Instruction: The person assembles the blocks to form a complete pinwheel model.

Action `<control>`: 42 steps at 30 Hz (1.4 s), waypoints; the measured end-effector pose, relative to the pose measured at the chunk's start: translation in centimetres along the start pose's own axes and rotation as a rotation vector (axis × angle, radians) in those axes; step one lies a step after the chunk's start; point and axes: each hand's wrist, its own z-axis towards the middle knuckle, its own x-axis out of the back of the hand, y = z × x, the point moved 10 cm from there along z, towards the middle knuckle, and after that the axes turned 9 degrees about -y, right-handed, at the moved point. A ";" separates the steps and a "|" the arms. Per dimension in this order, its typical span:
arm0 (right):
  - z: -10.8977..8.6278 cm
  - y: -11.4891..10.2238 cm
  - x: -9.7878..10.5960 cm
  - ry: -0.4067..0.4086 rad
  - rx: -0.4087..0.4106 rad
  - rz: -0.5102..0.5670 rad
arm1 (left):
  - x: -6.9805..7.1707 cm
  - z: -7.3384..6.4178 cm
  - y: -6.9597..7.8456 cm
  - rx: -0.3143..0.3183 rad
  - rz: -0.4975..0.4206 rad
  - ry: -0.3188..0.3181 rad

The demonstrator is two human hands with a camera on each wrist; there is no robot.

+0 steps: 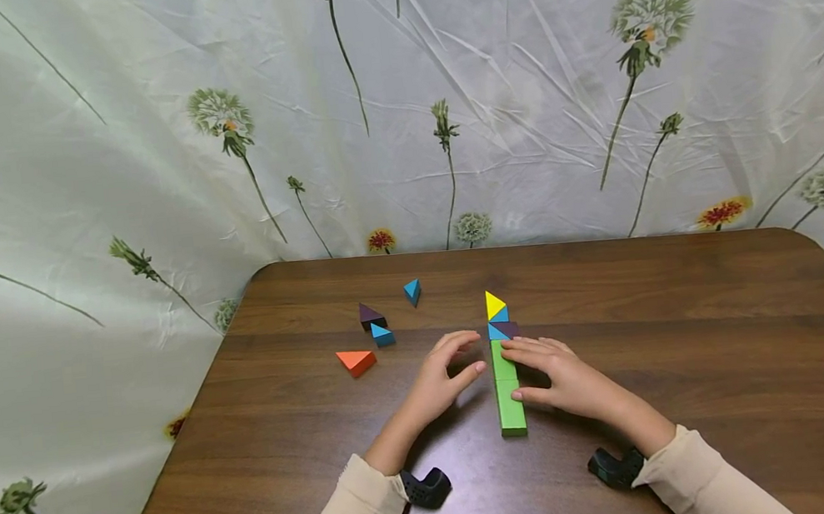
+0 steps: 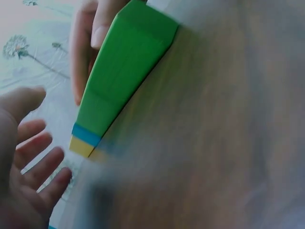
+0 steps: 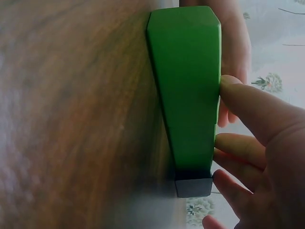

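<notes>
Two green blocks (image 1: 511, 406) lie end to end in a column on the table. Beyond them, a blue triangular block (image 1: 497, 332) and a purple triangular block (image 1: 507, 329) form a square. At the far end sits a yellow triangular block (image 1: 494, 304) against a blue one (image 1: 501, 315). My right hand (image 1: 564, 379) rests its fingertips and thumb tip along the green blocks' right edge, fingers loosely extended. To the left of the column, my left hand (image 1: 443, 375) holds nothing, its thumb and fingers spread apart; the left wrist view shows a gap between it and the blocks.
Loose triangular blocks lie left of the column: an orange one (image 1: 358, 362), a purple one (image 1: 371, 316), a blue one (image 1: 382, 334) and another blue one (image 1: 412, 292) farther back. The brown wooden table (image 1: 688, 303) ends at a flower-patterned curtain (image 1: 517, 112).
</notes>
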 end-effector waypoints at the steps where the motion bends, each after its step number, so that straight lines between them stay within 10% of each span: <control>1: 0.0 0.0 0.0 0.000 0.000 -0.001 | 0.6 0.0 -0.2 0.017 0.019 0.038; 8: 0.0 -0.3 0.0 0.015 0.033 -0.037 | 3.9 0.0 -1.9 0.098 0.165 0.268; 16: 0.0 -0.4 -0.1 -0.002 0.031 -0.031 | 5.7 -0.1 -4.4 0.224 0.149 0.373; 42: -0.2 -0.1 -0.3 -0.039 -0.021 0.019 | 9.6 2.6 -9.3 0.368 0.042 0.455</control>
